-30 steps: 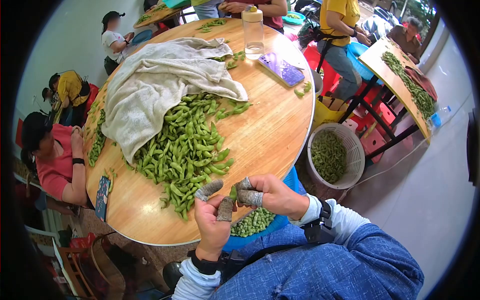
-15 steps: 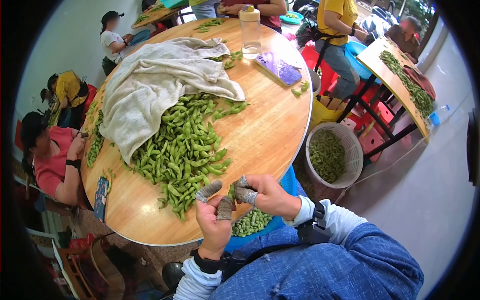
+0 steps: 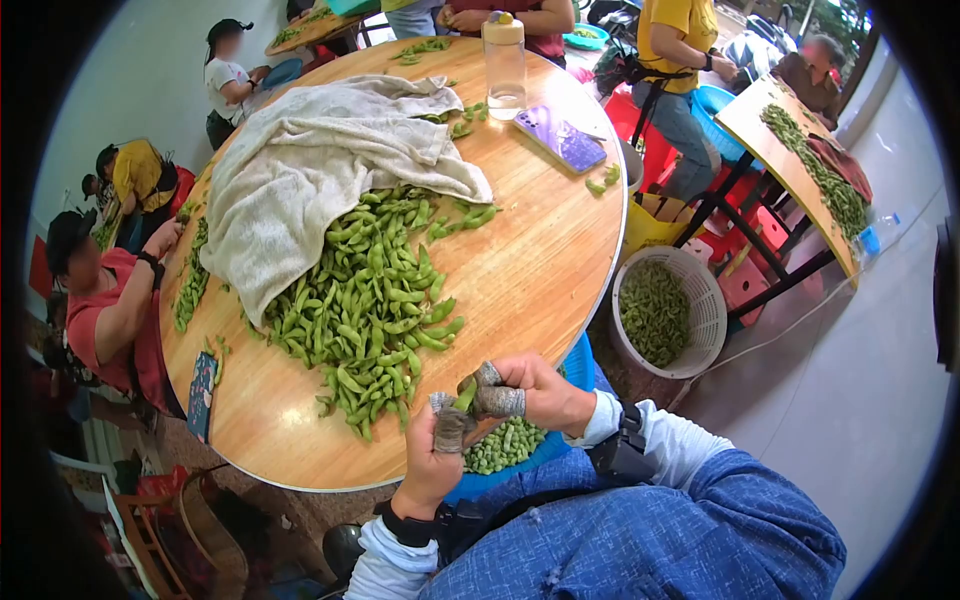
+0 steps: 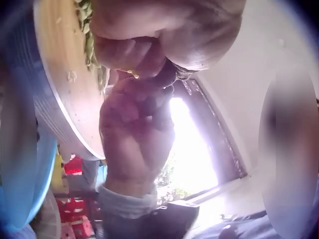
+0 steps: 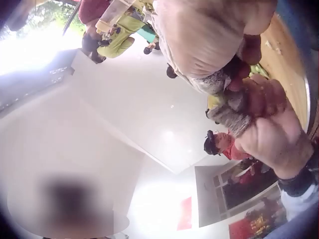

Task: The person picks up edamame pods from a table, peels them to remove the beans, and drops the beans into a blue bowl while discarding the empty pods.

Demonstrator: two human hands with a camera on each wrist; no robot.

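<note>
Bean pod was gripped by both left hand and right hand, apparently for steadiness.

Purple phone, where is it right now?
In the head view, the purple phone lies on the round table near its right edge, beside the clear bottle.

The left hand and right hand pinch a green pod between wrapped fingers. Beyond the fingers, a pod heap lies partly under a towel on the round bench; below them, a blue basin holds beans.
</note>
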